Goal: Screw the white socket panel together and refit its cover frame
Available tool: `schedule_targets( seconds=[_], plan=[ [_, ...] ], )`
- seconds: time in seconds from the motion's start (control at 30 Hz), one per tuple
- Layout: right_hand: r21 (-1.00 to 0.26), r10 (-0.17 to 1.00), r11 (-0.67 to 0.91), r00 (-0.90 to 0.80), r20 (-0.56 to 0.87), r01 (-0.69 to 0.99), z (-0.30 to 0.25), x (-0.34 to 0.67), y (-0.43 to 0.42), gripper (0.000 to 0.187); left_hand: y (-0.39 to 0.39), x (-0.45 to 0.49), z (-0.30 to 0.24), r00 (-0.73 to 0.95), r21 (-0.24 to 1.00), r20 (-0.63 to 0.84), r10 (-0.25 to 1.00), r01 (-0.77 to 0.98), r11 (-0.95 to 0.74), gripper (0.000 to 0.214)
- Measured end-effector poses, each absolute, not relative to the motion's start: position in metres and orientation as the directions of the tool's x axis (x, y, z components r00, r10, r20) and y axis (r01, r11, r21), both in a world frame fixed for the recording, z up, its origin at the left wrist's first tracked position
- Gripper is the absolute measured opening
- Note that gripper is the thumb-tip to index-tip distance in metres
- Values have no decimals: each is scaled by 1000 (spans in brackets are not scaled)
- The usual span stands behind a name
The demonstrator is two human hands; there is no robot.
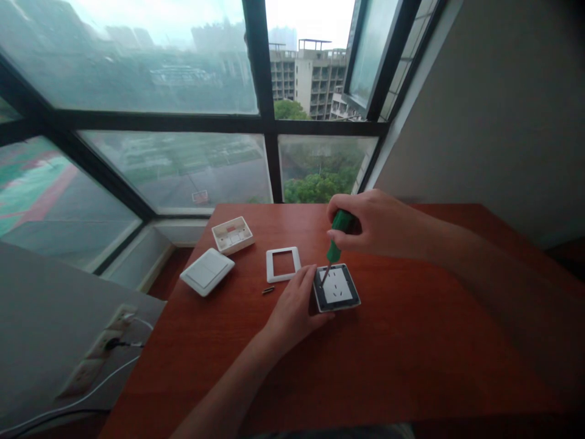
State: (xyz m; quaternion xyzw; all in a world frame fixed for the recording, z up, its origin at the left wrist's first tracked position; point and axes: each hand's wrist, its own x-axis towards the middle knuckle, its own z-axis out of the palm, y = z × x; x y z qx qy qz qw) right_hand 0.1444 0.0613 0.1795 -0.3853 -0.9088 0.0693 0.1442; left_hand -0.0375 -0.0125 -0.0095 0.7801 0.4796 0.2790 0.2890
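My right hand [354, 221] is wrapped round the green handle of a screwdriver [335, 250]. Its shaft slants down to the left edge of a wall socket [337, 288], where the tip meets the dark frame around the white face. The socket lies face up in a white-edged box on the table. With fingers at its far left corner and thumb along the near edge, my left hand [295, 311] grips the socket. Just left of it lie a white cover frame [269, 266] and a couple of small screws [268, 290].
A white switch panel [207, 271] and an open white mounting box [233, 235] sit toward the left edge of the reddish table [411, 366]. Windows [183, 164] rise behind the table. Wall outlets [103, 344] with plugged-in cables are at lower left.
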Motion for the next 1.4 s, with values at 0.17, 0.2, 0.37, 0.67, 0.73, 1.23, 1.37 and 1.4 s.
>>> schedule_targets(
  seconds=[0.17, 0.2, 0.37, 0.67, 0.73, 1.23, 1.37, 1.4],
  plan=[
    [-246, 723, 690, -663, 195, 680, 177, 145, 62, 15, -13, -38, -8, 382, 720, 167, 909, 583, -377, 95],
    [-244, 722, 691, -666, 188, 681, 176, 144, 62, 15, -14, -38, -8, 384, 722, 171, 908, 578, -380, 94],
    [-67, 761, 643, -627, 167, 763, 179, 135, 55, 32, -14, -37, -6, 382, 721, 173, 908, 578, -381, 94],
    [-284, 619, 774, -770, 151, 567, 185, 129, 45, 24, -14, -37, -4, 382, 710, 165, 909, 594, -378, 89],
    [-210, 662, 748, -729, 173, 629, 182, 129, 48, 18, -14, -37, -5, 382, 712, 168, 909, 590, -380, 93],
    [53, 823, 532, -531, 202, 845, 179, 130, 42, 36, -14, -38, -8, 381, 720, 184, 906, 575, -388, 93],
    [-55, 804, 585, -571, 166, 809, 180, 130, 37, 21, -14, -38, -8, 380, 717, 193, 905, 575, -394, 93],
    [-102, 779, 625, -607, 158, 774, 180, 131, 37, 21, -14, -38, -8, 380, 716, 191, 905, 577, -393, 93]
  ],
)
